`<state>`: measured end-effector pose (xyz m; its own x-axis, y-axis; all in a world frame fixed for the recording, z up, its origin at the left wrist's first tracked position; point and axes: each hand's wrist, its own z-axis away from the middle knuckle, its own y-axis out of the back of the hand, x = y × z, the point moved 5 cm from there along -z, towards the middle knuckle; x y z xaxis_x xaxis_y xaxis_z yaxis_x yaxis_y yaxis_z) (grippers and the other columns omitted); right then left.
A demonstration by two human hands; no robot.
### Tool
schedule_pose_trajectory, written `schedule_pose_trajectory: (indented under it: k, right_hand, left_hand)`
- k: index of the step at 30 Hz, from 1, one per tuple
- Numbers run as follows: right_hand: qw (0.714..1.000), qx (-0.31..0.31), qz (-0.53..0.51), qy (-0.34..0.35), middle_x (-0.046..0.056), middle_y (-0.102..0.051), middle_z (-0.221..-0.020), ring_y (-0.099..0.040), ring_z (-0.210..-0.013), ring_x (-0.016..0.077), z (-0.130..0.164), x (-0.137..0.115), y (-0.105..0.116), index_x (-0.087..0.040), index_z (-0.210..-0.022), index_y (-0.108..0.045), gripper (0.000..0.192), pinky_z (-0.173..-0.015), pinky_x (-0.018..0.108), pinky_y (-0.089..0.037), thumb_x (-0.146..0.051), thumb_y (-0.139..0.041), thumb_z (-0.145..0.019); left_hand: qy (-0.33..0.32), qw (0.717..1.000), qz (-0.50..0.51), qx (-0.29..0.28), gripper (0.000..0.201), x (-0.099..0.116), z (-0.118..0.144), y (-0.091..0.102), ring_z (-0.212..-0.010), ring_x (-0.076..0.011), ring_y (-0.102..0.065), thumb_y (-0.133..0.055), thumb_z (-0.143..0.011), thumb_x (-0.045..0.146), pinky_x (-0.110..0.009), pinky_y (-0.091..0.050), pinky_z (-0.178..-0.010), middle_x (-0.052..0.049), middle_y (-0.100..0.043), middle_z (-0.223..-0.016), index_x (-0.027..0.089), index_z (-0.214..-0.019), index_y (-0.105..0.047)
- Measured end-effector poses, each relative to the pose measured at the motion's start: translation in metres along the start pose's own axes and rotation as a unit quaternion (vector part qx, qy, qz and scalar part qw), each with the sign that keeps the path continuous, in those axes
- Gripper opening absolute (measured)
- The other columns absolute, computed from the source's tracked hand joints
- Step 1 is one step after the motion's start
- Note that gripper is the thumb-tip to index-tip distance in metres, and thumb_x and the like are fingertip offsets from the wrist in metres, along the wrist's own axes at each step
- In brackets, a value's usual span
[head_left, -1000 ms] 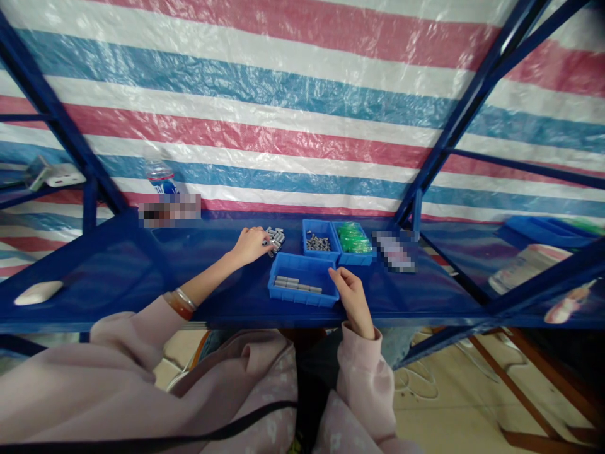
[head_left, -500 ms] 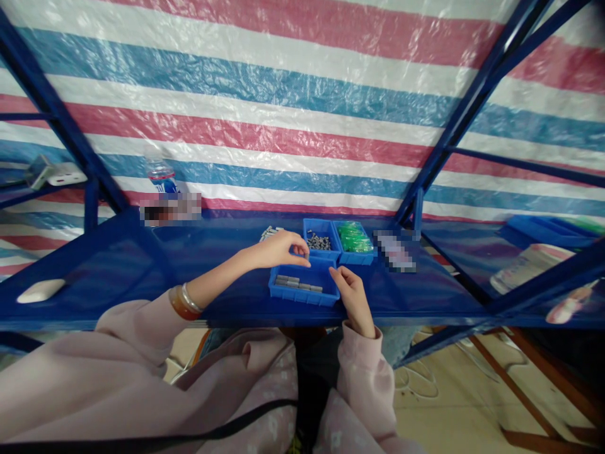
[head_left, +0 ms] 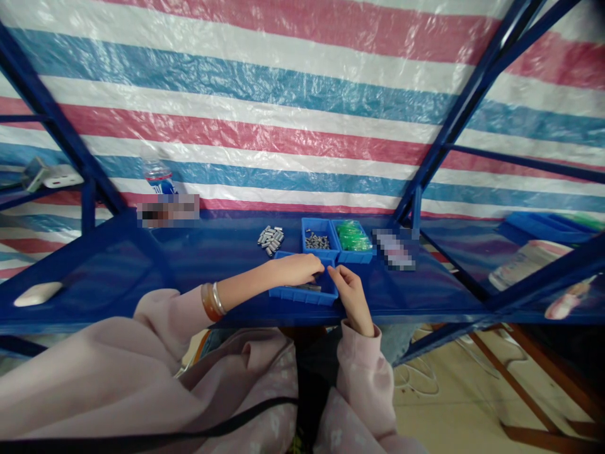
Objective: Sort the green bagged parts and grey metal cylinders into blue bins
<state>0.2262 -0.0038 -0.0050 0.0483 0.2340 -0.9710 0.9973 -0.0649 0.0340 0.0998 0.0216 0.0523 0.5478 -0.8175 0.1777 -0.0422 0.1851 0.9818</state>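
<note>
Shallow rectangular blue plastic tray (head_left: 289, 294): long axis left-right, holding grey metal bars lying lengthwise. Left hand (head_left: 297, 270) over its interior, fingers curled; contents of the grasp cannot be told. Right hand (head_left: 348, 291) pinches the tray's right rim. Beyond the left hand: loose pile of small grey metal cylinders (head_left: 270, 239).

Behind my bench hung a plastic tarpaulin (head_left: 293, 94) striped in pink, white and blue, its crinkled surface catching soft, even light. A blue metal frame (head_left: 454, 126) rose on slanted posts at both sides, carrying the blue shelf (head_left: 118, 271) before me and more blue shelves (head_left: 534, 265) off to my right. Below lay a pale tiled floor (head_left: 454, 403) with some cable on it.
</note>
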Motion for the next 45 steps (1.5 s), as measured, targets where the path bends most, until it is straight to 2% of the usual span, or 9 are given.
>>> schedule_pose_trajectory:
  k: [7,11,15,21,26,36,39,42,45]
  right_hand:
    - [1.0,0.004,0.008,0.006,-0.007,-0.026,-0.057,-0.024,-0.055,0.0096,0.0,-0.002,0.0,-0.022,-0.057,-0.032,0.049,-0.051,0.025,-0.022,-0.052,-0.063,-0.079]
    - [1.0,0.005,0.015,0.007,-0.007,-0.026,-0.057,-0.024,-0.055,0.0098,0.0,-0.003,0.0,-0.022,-0.057,-0.032,0.049,-0.051,0.025,-0.023,-0.053,-0.063,-0.079]
    - [1.0,0.009,0.013,0.004,-0.007,-0.024,-0.058,-0.023,-0.055,0.0096,0.001,-0.004,0.0,-0.022,-0.058,-0.031,0.048,-0.051,0.025,-0.022,-0.05,-0.064,-0.079]
    - [1.0,0.006,0.01,-0.004,-0.007,-0.024,-0.058,-0.022,-0.054,0.0093,0.0,-0.003,0.0,-0.022,-0.058,-0.03,0.048,-0.051,0.026,-0.02,-0.049,-0.063,-0.079]
    - [1.0,0.012,0.016,0.005,-0.007,-0.024,-0.057,-0.022,-0.054,0.0095,0.0,-0.004,0.0,-0.022,-0.057,-0.03,0.05,-0.051,0.026,-0.022,-0.052,-0.064,-0.078]
    - [1.0,0.01,0.022,0.006,-0.007,-0.024,-0.056,-0.023,-0.055,0.0098,0.0,-0.004,0.0,-0.022,-0.057,-0.031,0.049,-0.051,0.025,-0.023,-0.052,-0.063,-0.079]
    - [1.0,0.01,0.022,0.008,-0.007,-0.024,-0.057,-0.023,-0.054,0.0096,0.0,-0.002,0.001,-0.022,-0.057,-0.03,0.051,-0.051,0.025,-0.023,-0.054,-0.063,-0.079]
    - [1.0,0.009,0.022,0.014,-0.007,-0.023,-0.057,-0.022,-0.055,0.0097,-0.001,0.0,0.001,-0.022,-0.057,-0.029,0.051,-0.051,0.026,-0.022,-0.054,-0.063,-0.079]
    - [1.0,0.006,0.019,0.009,-0.007,-0.022,-0.057,-0.022,-0.054,0.0097,-0.002,0.002,0.001,-0.022,-0.057,-0.03,0.051,-0.051,0.026,-0.021,-0.055,-0.063,-0.079]
  left_hand:
    - [-0.023,0.998,0.057,0.028,0.022,-0.005,0.004,0.0,-0.073,-0.0183,-0.064,-0.049,-0.085,0.008,-0.024,-0.041,-0.062,-0.007,-0.07,-0.08,0.016,-0.084,-0.07]
    - [-0.044,0.992,0.118,0.002,0.034,-0.005,0.007,0.003,-0.074,-0.0163,-0.065,-0.046,-0.08,0.002,-0.023,-0.044,-0.069,-0.004,-0.072,-0.084,0.018,-0.093,-0.073]
    - [-0.029,0.989,0.136,-0.041,0.046,-0.01,0.01,0.002,-0.086,-0.0168,-0.067,-0.042,-0.077,-0.002,-0.021,-0.046,-0.075,-0.006,-0.074,-0.098,0.017,-0.106,-0.072]
    - [-0.001,0.992,0.117,-0.049,0.05,-0.014,0.015,0.005,-0.084,-0.0158,-0.067,-0.045,-0.07,-0.004,-0.019,-0.046,-0.072,-0.004,-0.074,-0.097,0.02,-0.103,-0.074]
    - [0.008,0.993,0.104,-0.059,0.048,-0.014,0.019,0.009,-0.081,-0.0157,-0.067,-0.045,-0.071,-0.003,-0.019,-0.046,-0.069,-0.004,-0.074,-0.096,0.02,-0.102,-0.074]
    - [0.011,0.991,0.126,-0.04,0.05,-0.014,0.026,0.008,-0.094,-0.0181,-0.067,-0.046,-0.073,-0.002,-0.022,-0.048,-0.079,-0.005,-0.073,-0.108,0.022,-0.108,-0.073]
    - [0.008,0.991,0.136,-0.005,0.047,-0.008,0.032,0.015,-0.105,-0.0194,-0.064,-0.045,-0.079,-0.001,-0.025,-0.047,-0.088,-0.007,-0.07,-0.116,0.02,-0.113,-0.07]
    - [-0.01,0.983,0.168,0.074,0.037,-0.009,0.039,0.033,-0.105,-0.0176,-0.064,-0.044,-0.088,0.006,-0.027,-0.047,-0.09,-0.007,-0.07,-0.115,0.019,-0.113,-0.068]
    - [0.035,0.965,0.189,0.181,0.031,-0.037,0.05,0.049,-0.099,-0.0168,-0.065,-0.046,-0.09,0.013,-0.028,-0.049,-0.087,-0.006,-0.07,-0.111,0.019,-0.111,-0.068]
